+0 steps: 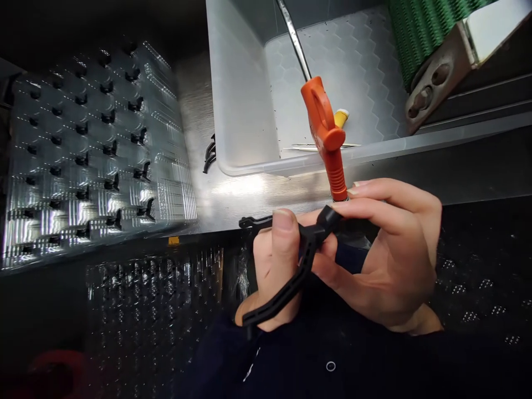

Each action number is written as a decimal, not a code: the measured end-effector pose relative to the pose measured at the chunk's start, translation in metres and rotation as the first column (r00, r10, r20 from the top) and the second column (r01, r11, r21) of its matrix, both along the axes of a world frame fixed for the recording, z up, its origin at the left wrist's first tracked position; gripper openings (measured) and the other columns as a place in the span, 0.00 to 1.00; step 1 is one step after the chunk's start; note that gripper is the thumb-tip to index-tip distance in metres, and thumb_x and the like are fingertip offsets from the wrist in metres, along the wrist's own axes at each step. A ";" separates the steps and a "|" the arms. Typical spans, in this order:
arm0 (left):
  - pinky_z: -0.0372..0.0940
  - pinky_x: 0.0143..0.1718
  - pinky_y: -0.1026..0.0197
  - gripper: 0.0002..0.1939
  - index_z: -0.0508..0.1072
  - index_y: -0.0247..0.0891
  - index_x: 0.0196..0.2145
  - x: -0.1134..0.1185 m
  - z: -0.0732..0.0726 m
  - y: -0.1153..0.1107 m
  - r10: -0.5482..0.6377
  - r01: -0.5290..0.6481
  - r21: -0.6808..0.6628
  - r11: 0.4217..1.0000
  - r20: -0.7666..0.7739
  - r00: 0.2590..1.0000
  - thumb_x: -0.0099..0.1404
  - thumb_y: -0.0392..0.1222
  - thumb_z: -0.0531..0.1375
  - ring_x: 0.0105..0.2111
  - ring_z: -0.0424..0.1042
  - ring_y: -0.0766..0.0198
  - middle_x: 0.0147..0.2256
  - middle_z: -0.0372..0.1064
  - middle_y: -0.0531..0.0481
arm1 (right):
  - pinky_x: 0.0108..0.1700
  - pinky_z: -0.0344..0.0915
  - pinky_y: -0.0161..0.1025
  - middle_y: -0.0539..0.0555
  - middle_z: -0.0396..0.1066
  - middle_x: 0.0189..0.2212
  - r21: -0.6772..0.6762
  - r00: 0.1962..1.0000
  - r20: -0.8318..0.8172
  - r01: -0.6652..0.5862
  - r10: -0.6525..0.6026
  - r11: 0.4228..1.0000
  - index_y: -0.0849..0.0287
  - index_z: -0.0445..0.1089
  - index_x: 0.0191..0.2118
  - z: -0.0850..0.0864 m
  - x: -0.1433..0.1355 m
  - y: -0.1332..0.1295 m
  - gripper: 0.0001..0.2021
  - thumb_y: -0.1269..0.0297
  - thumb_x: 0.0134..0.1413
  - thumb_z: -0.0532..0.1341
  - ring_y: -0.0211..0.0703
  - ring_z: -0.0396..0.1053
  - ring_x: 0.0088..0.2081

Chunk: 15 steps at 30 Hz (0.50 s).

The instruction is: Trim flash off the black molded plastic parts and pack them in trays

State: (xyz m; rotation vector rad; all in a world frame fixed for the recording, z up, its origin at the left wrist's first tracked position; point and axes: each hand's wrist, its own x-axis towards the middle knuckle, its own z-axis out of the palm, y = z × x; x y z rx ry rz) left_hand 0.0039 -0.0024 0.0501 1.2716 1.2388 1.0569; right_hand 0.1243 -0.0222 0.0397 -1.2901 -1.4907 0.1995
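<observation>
My left hand (280,266) is closed around a branched black plastic part (305,255), with the thumb pressed on top of it. One long bent arm of the part reaches down to the lower left, and another points left past the thumb. My right hand (390,249) pinches the part near its short upper end, with the thumb below and fingers above. Just beyond the right fingertips is the ribbed end of an orange air gun (326,133), its metal tube pointing up and away; whether the fingers touch it I cannot tell.
A translucent plastic bin (245,100) stands ahead, holding a yellow item (341,118) and thin sticks. Stacked clear trays (170,160) with black parts are at left. Several black pieces (210,154) lie beside the bin. A green ribbed belt (428,33) with a metal bracket (436,83) is at upper right.
</observation>
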 end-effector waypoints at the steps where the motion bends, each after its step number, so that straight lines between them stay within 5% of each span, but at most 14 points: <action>1: 0.60 0.17 0.59 0.42 0.65 0.42 0.16 0.000 -0.001 0.000 0.017 -0.017 -0.002 1.000 0.047 0.999 0.78 0.75 0.50 0.15 0.60 0.66 0.13 0.56 0.54 | 0.58 0.74 0.49 0.54 0.74 0.49 0.008 1.000 -0.023 -0.009 0.009 1.000 0.52 0.71 0.52 -0.001 0.001 0.001 0.12 0.55 0.70 0.70 0.49 0.75 0.53; 5: 0.67 0.22 0.58 0.38 0.77 0.41 0.22 -0.002 -0.003 0.003 0.004 -0.008 0.039 0.999 0.086 0.996 0.76 0.73 0.56 0.18 0.68 0.64 0.18 0.69 0.53 | 0.59 0.74 0.50 0.56 0.76 0.50 -0.056 0.999 -0.023 -0.047 0.046 0.997 0.53 0.73 0.52 -0.004 0.008 0.003 0.11 0.60 0.69 0.71 0.51 0.76 0.54; 9: 0.72 0.33 0.55 0.38 0.80 0.41 0.23 -0.006 -0.006 0.005 -0.070 0.081 0.195 0.977 -0.059 0.996 0.81 0.68 0.53 0.26 0.76 0.59 0.24 0.77 0.50 | 0.59 0.74 0.50 0.57 0.76 0.51 -0.053 0.995 -0.017 -0.099 0.098 0.994 0.54 0.72 0.53 -0.009 0.016 0.007 0.12 0.63 0.68 0.71 0.51 0.76 0.55; 15: 0.71 0.35 0.56 0.25 0.88 0.43 0.52 -0.007 -0.008 0.006 -0.037 0.136 0.414 0.900 -0.237 0.971 0.84 0.58 0.54 0.27 0.76 0.62 0.33 0.84 0.50 | 0.59 0.75 0.49 0.56 0.76 0.49 -0.003 0.994 -0.021 -0.103 0.103 0.995 0.53 0.71 0.53 -0.016 0.020 0.010 0.12 0.68 0.67 0.68 0.50 0.77 0.54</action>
